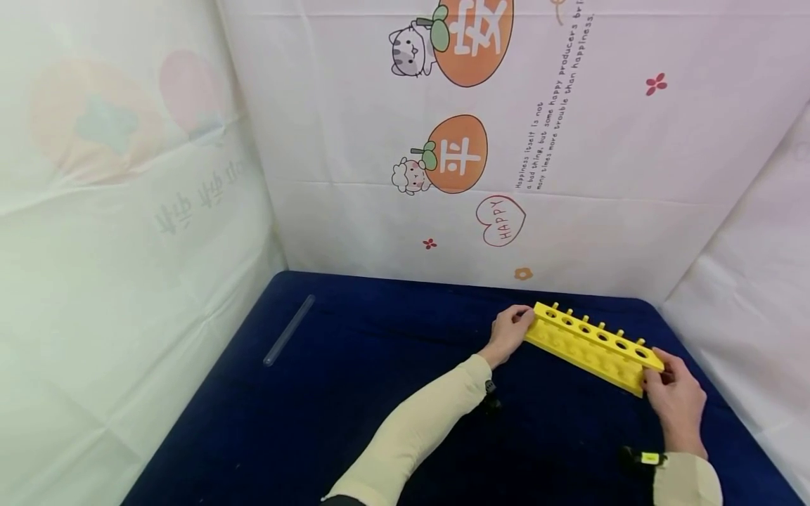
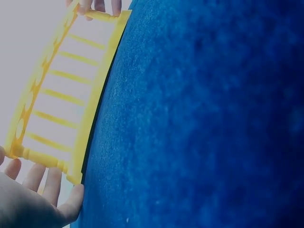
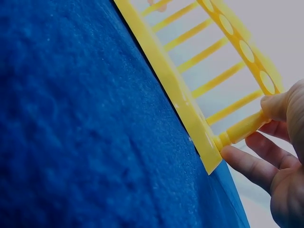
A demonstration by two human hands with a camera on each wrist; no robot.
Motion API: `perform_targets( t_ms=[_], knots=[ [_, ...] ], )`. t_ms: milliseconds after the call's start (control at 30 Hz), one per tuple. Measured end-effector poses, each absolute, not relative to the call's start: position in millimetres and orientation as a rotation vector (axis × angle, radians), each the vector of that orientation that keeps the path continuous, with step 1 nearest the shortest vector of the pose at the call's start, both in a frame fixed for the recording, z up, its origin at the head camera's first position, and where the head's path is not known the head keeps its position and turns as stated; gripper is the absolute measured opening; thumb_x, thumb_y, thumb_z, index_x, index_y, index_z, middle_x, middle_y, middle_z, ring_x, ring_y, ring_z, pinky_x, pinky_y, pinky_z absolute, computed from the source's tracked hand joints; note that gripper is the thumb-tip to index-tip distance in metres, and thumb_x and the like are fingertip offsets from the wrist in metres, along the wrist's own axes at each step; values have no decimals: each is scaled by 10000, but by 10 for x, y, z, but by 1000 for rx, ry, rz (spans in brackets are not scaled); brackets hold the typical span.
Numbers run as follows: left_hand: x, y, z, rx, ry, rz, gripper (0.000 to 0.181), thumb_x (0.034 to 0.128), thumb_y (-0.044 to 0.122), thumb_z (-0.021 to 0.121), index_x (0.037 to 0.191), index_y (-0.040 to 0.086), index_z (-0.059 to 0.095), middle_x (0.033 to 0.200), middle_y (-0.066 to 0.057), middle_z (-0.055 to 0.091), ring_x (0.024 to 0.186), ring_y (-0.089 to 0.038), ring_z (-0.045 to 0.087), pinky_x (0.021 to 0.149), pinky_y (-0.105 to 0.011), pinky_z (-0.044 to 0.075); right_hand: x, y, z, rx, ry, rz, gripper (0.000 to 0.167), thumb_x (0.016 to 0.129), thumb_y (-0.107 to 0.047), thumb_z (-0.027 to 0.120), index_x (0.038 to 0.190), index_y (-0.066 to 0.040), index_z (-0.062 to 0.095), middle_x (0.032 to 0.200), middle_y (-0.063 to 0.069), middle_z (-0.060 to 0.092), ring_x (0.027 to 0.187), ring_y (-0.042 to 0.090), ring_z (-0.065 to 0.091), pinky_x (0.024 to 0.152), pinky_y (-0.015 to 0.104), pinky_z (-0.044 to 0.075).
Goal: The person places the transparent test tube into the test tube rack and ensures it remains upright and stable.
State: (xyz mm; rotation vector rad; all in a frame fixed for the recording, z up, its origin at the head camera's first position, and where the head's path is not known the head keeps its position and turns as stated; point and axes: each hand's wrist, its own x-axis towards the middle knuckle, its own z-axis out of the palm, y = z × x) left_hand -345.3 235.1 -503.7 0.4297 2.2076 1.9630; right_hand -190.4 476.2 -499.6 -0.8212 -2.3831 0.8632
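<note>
A yellow test tube rack (image 1: 585, 357) lies low at the right of the dark blue table, a row of round holes along its top plate and several short pegs behind. My left hand (image 1: 508, 334) grips its far left end. At the near right end, my right hand (image 1: 678, 397) holds the rack by the corner and end post. In the left wrist view, fingers of the left hand (image 2: 35, 199) curl at the end post. The right wrist view has the right hand's (image 3: 285, 185) thumb by the holed plate and fingers around the post. Whether the base touches the cloth, I cannot tell.
A clear test tube (image 1: 289, 330) lies on the blue tablecloth (image 1: 380, 379) at the left. White printed curtains (image 1: 354, 140) stand behind the table and along both sides, close to its edges. The right hand is near the right edge.
</note>
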Motion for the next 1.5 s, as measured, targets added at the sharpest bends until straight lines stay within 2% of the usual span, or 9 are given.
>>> perform_targets(
  t_ms=[300, 700, 967, 1100, 1233, 1500],
  knots=[
    [-3475, 2266, -5035, 388, 2243, 1981, 302, 987, 433, 559, 1212, 274, 680, 874, 119, 618, 711, -79, 586, 604, -223, 489, -1969, 4713, -5017, -778, -2390, 844, 493, 935, -215, 529, 1426, -174, 522, 1259, 205, 640, 740, -183, 327, 635, 138, 331],
    [-3514, 2150, -5015, 367, 2257, 1982, 307, 991, 435, 549, 1221, 276, 676, 912, 52, 649, 703, -84, 583, 606, -232, 487, -2042, 4597, -5007, -753, -2403, 840, 497, 944, -207, 512, 1440, -180, 506, 1279, 205, 627, 788, -129, 372, 626, 147, 341],
    [-3534, 2086, -5007, 343, 2220, 2013, 222, 992, 424, 556, 1139, 322, 687, 958, 44, 670, 806, -173, 650, 624, -239, 503, -2074, 4549, -4996, -725, -2411, 833, 482, 956, -241, 511, 1437, -214, 512, 1283, 179, 637, 811, -151, 357, 754, 241, 346],
    [-3541, 2064, -5002, 331, 2256, 2009, 217, 994, 421, 552, 1137, 328, 687, 983, 29, 685, 755, -102, 617, 623, -242, 499, -2104, 4526, -4991, -701, -2410, 831, 478, 957, -243, 515, 1433, -199, 517, 1267, 190, 641, 803, -140, 369, 753, 247, 349],
    [-3548, 2040, -4992, 307, 2293, 1999, 212, 993, 428, 551, 1129, 339, 687, 964, 52, 682, 714, -50, 578, 620, -246, 490, -2130, 4492, -4985, -698, -2414, 835, 474, 958, -240, 514, 1431, -203, 520, 1265, 184, 643, 789, -162, 345, 707, 196, 342],
    [-3545, 1955, -4995, 257, 2296, 2008, 204, 990, 424, 555, 1114, 335, 690, 955, 41, 693, 766, -137, 637, 614, -256, 492, -2168, 4403, -5002, -672, -2444, 839, 479, 973, -245, 511, 1447, -177, 499, 1261, 212, 632, 855, 28, 482, 681, 202, 346]
  ],
)
